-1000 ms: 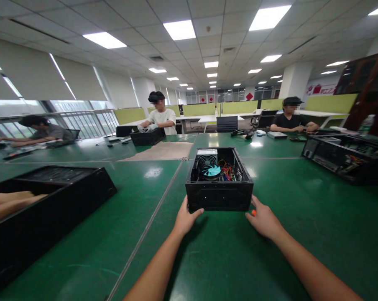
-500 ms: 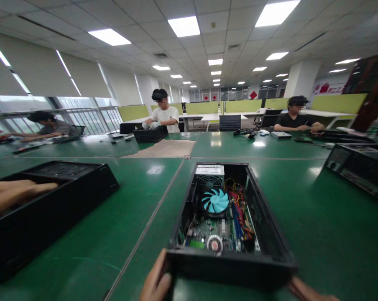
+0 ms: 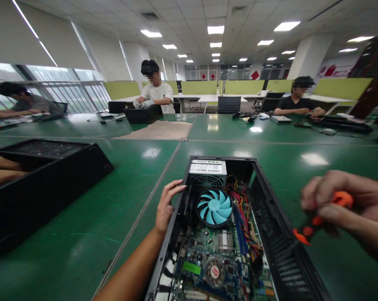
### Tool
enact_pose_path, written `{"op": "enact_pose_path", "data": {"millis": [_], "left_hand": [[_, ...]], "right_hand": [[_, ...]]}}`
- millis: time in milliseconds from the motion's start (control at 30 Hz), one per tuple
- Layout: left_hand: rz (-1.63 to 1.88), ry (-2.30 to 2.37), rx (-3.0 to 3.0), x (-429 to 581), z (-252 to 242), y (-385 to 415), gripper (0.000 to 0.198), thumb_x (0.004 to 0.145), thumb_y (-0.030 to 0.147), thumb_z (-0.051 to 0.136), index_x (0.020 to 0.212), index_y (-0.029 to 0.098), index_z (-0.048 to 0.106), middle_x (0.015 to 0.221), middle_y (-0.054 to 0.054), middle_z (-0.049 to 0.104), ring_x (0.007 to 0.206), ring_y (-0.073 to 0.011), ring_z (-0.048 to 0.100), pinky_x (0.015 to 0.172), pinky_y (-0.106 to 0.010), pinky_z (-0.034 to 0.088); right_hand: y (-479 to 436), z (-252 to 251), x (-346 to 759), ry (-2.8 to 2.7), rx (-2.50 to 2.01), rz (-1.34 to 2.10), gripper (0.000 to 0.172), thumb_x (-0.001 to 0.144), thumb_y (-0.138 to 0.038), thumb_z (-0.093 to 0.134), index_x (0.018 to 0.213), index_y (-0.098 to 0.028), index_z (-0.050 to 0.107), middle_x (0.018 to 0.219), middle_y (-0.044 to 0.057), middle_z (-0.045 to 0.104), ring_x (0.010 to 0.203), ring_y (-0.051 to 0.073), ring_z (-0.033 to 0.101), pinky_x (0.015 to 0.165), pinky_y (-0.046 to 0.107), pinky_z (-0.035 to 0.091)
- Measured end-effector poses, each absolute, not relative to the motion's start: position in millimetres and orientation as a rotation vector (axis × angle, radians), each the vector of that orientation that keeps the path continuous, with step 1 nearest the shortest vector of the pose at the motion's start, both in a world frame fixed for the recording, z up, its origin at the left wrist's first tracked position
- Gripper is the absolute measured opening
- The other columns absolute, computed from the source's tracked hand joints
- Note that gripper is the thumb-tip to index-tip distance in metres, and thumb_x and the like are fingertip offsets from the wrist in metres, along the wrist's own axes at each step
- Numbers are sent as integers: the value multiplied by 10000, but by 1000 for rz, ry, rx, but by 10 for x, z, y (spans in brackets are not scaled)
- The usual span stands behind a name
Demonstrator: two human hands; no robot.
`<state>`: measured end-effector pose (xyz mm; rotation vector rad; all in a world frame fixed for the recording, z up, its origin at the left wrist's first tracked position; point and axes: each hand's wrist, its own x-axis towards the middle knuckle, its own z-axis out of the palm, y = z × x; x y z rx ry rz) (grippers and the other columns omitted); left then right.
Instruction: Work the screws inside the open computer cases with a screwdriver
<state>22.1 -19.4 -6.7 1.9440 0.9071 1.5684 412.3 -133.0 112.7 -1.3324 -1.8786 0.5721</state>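
Computer case (image 3: 267,205), drawn closer, lies within reach, left hand (image 3: 165,209) half-spread on its edge, right hand (image 3: 364,202) gripping an orange tool (image 3: 308,231) in bent fingers.

fan (image 3: 214,206) inside computer case (image 3: 270,207)

Open computer case (image 3: 272,205) on green table (image 3: 129,196).
Left hand (image 3: 167,208) contacts the case rim at 10 o'clock; right hand (image 3: 342,205), at 3 o'clock, grips an orange-and-black tool (image 3: 308,231). Relative to the turquoise fan (image 3: 214,205): power supply (image 3: 208,167) at 12 o'clock, coloured wires (image 3: 244,211) at 3 o'clock, smaller fan (image 3: 214,271) at 6 o'clock. Second black case (image 3: 66,188): toward 9 o'clock.
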Motion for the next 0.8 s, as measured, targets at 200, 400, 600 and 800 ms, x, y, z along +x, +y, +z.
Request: {"op": "enact_pose_path", "data": {"millis": [200,400,600,800], "left_hand": [[1546,921,2000,192,-148,-339,692,915,724,280,1234,230,645,1421,-117,459,1311,-343,404,1126,-499,275],[1372,618,2112,124,74,-446,647,882,754,354,975,229,721,1108,-108,675,1229,-355,469,1079,-509,305],[1359,639,2100,143,144,-476,596,856,746,428,940,222,698,1103,-113,671,1204,-355,475,1042,-486,328],[1366,647,2113,146,109,-488,608,874,747,384,965,228,687,1128,-108,660,1221,-351,464,1052,-489,317]], "right_hand": [[-1078,1249,3554,-2262,-1304,668,219,937,-410,566,1123,-300,602,1110,50,660,991,236,635,850,364,541],[-1049,1013,3328,-2435,-1274,615,253,975,-278,485,1215,-275,567,1165,31,665,1051,186,631,913,326,509],[-899,948,3218,-2447,-1299,623,249,974,-243,474,1200,-234,580,1177,47,668,1074,192,628,944,350,494],[-878,947,3204,-2473,-1316,647,250,977,-240,468,1200,-233,582,1167,42,672,1061,194,630,933,356,497]]}}
